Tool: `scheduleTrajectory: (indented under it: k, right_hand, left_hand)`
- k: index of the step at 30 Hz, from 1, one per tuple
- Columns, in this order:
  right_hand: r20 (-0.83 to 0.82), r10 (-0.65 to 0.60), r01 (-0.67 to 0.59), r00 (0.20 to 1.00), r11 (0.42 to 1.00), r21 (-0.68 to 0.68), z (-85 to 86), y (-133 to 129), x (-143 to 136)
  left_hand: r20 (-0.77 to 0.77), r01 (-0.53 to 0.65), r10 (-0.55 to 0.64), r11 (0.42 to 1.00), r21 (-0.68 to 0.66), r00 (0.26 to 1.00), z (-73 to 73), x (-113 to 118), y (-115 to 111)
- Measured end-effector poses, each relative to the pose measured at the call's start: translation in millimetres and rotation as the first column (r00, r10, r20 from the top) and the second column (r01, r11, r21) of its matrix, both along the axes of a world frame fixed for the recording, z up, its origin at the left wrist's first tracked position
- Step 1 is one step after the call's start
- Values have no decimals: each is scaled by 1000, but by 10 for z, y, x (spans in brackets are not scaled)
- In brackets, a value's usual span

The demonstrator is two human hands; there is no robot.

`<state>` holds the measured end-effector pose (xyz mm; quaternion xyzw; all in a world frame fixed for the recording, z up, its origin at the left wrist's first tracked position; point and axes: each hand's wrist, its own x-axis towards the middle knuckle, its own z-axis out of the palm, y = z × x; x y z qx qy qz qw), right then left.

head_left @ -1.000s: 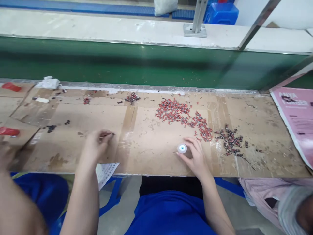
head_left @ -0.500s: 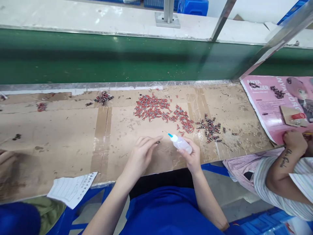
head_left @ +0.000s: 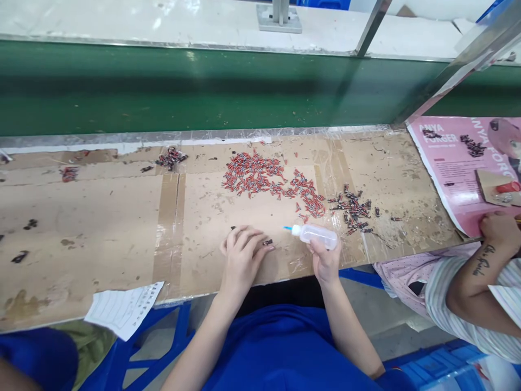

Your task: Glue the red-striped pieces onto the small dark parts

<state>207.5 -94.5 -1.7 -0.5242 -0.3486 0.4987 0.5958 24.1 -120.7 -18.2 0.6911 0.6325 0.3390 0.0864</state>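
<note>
My left hand (head_left: 244, 251) rests low over the cardboard, thumb and forefinger pinched on a small dark part (head_left: 267, 242). Another tiny dark piece (head_left: 233, 228) shows by its other fingers. Wrapped in my right hand (head_left: 326, 262) is a clear squeeze bottle (head_left: 319, 235) with a white cap and a thin blue nozzle (head_left: 288, 228). The bottle lies almost level, its nozzle aimed left toward the pinched part but apart from it. Beyond my hands spreads a pile of small red parts (head_left: 254, 174); dark parts with red bits (head_left: 353, 209) form a heap to the right.
Cardboard (head_left: 122, 228) covers the bench, with a green wall (head_left: 183, 92) behind it. A paper sheet (head_left: 124, 309) overhangs the front edge. More dark parts (head_left: 171, 157) lie left. At right, a co-worker's hand (head_left: 500, 233) is beside a pink poster (head_left: 451, 179).
The bottle has swung from a slant to nearly level and shifted right. My left hand's fingers have spread lower, still pinching the dark part. The co-worker's hand at far left has left the bench.
</note>
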Motion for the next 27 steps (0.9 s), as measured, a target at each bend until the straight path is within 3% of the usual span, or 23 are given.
scheduleTrajectory:
  k: [10,20,27]
  right_hand:
    - [383,67,-53,921,997,-48,76,-29,-129]
    - [425,137,-136,895,990,-32,79,-11,-124]
    - [441,93,-88,892,996,-34,77,-16,-140]
  left_hand:
    - [-23,75,-73,994,74,997,41,-29,24]
    - [-47,102,-99,992,76,994,65,-33,16]
    - [-30,98,-96,994,54,995,55,-45,4]
